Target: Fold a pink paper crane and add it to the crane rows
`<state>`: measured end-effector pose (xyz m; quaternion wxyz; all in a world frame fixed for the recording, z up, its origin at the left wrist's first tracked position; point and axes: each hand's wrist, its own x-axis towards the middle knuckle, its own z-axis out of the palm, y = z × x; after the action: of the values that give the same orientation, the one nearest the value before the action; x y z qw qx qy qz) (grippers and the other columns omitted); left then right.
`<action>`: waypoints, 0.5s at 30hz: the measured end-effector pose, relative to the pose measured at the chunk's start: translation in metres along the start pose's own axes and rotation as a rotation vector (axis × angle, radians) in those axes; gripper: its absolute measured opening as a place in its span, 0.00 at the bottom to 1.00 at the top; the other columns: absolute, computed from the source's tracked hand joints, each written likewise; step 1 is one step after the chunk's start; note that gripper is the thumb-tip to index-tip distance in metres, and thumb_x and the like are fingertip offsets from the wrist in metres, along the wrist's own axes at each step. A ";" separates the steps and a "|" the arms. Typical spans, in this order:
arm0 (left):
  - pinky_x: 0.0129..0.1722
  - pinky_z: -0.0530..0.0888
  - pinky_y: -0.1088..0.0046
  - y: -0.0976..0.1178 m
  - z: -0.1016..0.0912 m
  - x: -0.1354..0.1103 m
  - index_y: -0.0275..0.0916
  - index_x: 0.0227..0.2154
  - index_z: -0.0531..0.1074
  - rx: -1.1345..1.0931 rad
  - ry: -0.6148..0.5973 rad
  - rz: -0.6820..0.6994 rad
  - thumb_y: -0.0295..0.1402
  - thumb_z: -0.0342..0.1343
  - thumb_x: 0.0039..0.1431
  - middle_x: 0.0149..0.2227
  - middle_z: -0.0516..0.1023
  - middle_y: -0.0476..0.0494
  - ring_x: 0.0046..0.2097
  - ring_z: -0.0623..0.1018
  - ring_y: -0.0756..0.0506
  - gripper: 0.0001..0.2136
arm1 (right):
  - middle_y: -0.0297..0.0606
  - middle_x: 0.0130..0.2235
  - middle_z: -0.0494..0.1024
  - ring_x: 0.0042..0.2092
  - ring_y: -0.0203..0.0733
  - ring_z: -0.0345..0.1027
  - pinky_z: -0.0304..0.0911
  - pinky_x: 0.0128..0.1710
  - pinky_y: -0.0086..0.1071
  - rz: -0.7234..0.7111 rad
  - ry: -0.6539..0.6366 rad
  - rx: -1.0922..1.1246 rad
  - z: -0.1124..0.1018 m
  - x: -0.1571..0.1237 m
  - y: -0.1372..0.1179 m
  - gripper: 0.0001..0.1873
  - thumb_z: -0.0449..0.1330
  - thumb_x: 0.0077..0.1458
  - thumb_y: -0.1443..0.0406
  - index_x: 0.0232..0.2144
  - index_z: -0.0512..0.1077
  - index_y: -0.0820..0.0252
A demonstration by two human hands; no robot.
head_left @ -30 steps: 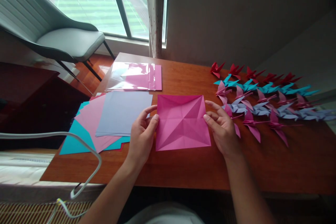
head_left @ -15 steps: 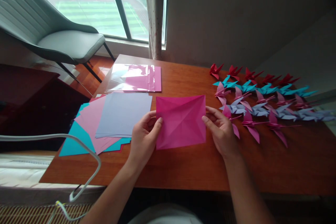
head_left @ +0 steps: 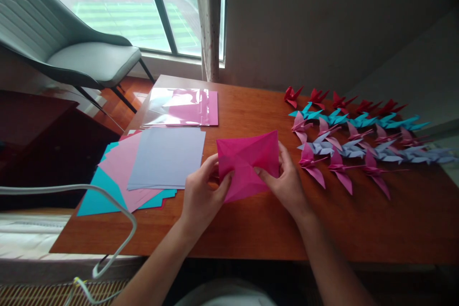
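Seen from the head camera, a person seated at a wooden desk (head_left: 251, 234) holds a creased magenta paper square (head_left: 247, 160) just above the middle of the desk, its sides bowing upward along the folds. The left hand (head_left: 201, 196) is closed on the square's left edge, pinching it between thumb and fingers. The right hand (head_left: 287, 184) grips the right edge the same way, with the thumb pressed onto the upper face near the centre crease. To the left of the square, flat on the desk and close to the left hand, lies a loose stack of paper sheets (head_left: 122, 172), with a lilac sheet (head_left: 167, 158) on top of pink and turquoise ones fanned out beneath. Beyond the square and to its left lies a clear plastic sleeve (head_left: 175, 105) with pink paper inside. To the right of the square, folded paper cranes (head_left: 358, 141) stand in rows: red at the back, then turquoise, pink and lilac, with magenta nearest. Farther off beyond the square, past the desk's edge, a grey chair (head_left: 93, 60) stands by a window (head_left: 118, 9), where a curtain (head_left: 210, 19) hangs at the frame. A white cable (head_left: 53, 187) loops well to the left of the square.
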<state>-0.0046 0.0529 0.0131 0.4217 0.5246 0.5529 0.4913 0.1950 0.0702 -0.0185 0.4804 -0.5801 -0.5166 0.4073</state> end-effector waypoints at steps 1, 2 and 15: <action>0.36 0.77 0.72 0.000 0.000 0.000 0.42 0.44 0.78 -0.004 -0.009 -0.002 0.31 0.65 0.54 0.35 0.84 0.47 0.32 0.81 0.46 0.14 | 0.51 0.61 0.72 0.60 0.59 0.69 0.66 0.59 0.53 -0.014 0.016 -0.025 0.001 0.000 0.001 0.52 0.76 0.42 0.56 0.66 0.58 0.54; 0.36 0.77 0.72 0.000 0.001 0.000 0.42 0.44 0.78 -0.007 -0.021 -0.004 0.31 0.65 0.54 0.34 0.83 0.47 0.32 0.80 0.46 0.13 | 0.51 0.61 0.73 0.60 0.59 0.69 0.66 0.60 0.54 -0.024 0.027 -0.053 0.001 0.000 0.002 0.53 0.76 0.42 0.57 0.67 0.58 0.54; 0.37 0.77 0.71 0.000 -0.005 0.006 0.38 0.42 0.78 -0.332 -0.060 -0.273 0.41 0.67 0.55 0.39 0.84 0.41 0.39 0.82 0.41 0.16 | 0.44 0.54 0.80 0.49 0.51 0.78 0.73 0.51 0.44 0.100 -0.053 0.195 -0.004 -0.002 -0.018 0.36 0.70 0.52 0.56 0.61 0.65 0.53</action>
<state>-0.0105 0.0580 0.0141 0.5811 0.3828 0.5174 0.4981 0.1945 0.0674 0.0001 0.4999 -0.5444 -0.4575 0.4943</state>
